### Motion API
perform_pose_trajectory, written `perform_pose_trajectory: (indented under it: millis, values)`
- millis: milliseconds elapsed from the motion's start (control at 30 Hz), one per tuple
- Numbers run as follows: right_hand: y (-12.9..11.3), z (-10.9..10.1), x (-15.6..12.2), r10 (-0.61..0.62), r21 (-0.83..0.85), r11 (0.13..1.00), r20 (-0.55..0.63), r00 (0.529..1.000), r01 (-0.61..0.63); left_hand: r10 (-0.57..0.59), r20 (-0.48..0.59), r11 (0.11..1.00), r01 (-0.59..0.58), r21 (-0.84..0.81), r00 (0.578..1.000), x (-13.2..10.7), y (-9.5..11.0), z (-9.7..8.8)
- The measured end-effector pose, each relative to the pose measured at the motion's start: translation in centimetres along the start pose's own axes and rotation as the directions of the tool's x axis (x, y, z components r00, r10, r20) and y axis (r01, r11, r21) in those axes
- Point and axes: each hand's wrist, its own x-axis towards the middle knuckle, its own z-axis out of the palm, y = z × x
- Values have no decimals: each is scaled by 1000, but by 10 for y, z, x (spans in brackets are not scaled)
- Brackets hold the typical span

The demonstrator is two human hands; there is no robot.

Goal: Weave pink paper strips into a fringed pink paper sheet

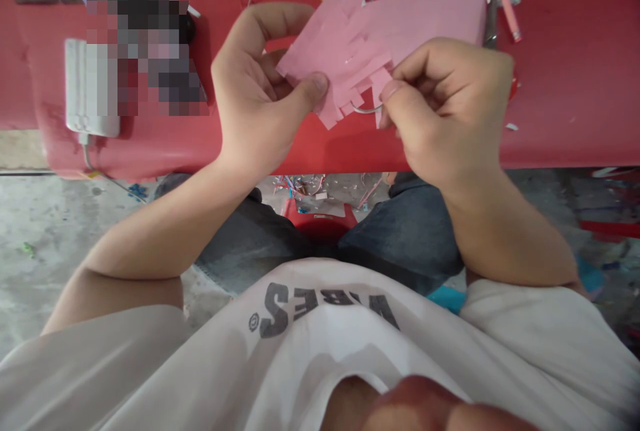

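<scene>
Fingers: left hand point(260, 94) has its thumb pressed onto the pink paper point(335, 61), right hand point(445, 114) pinches it between thumb and finger, both gripping tight
Table: red table point(575, 104), paper held over its near edge, middle of frame
Paper: ragged, kinda messy strips along one side
Metal bit: thin curved wire point(365, 110) poking out under the strips, just beside the right thumb

top: white T-shirt point(320, 351) (dark VIBES print point(305, 308) on chest) | legs: dark denim jeans point(400, 238)
</scene>
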Motion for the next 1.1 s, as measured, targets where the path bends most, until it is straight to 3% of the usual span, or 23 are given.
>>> perform_pose_trajectory:
  millis: [67,167,333,500,600,633,667,700,733,767,800,933,1000,1100]
  values:
    - [-1,-3,2,34,25,999,12,999,-34,90,26,994,-88,-57,996,3,-10,-3]
    - [-2,-5,4,57,57,997,12,998,-58,194,-31,978,-196,-76,980,6,-13,-3]
    - [-6,-8,7,58,105,993,7,998,-59,136,-41,988,-139,-69,990,2,3,2]
    - [-11,-8,9,72,92,993,17,997,-74,244,19,970,-244,-14,970,-2,23,2]
    - [-9,-8,9,73,94,993,5,997,-73,163,26,984,-164,66,986,-5,41,1]
    - [-9,-7,8,74,95,993,1,997,-74,23,77,988,-35,149,997,-6,44,1]
    - [-9,-7,8,78,97,992,-1,997,-77,-17,94,983,-1,186,995,-6,45,0]
    - [-9,-7,7,83,97,992,-1,997,-83,101,109,979,-118,169,989,-6,43,-1]
    - [-10,-7,6,86,94,992,-1,996,-85,294,100,944,-305,128,951,-6,39,-2]
    - [-11,-7,5,89,88,992,-2,996,-88,335,105,928,-347,133,936,-5,33,-3]
    - [-11,-7,5,93,78,993,-3,996,-92,233,93,951,-247,187,968,-5,26,-3]
    - [-14,-7,3,105,36,994,-13,994,-105,409,89,907,-415,74,908,-4,11,-2]
    - [-15,-7,2,104,19,994,-23,994,-104,294,46,945,-298,134,955,-6,15,-1]
    - [-15,-6,2,84,-21,996,-39,996,-85,340,37,929,-342,141,940,-9,29,1]
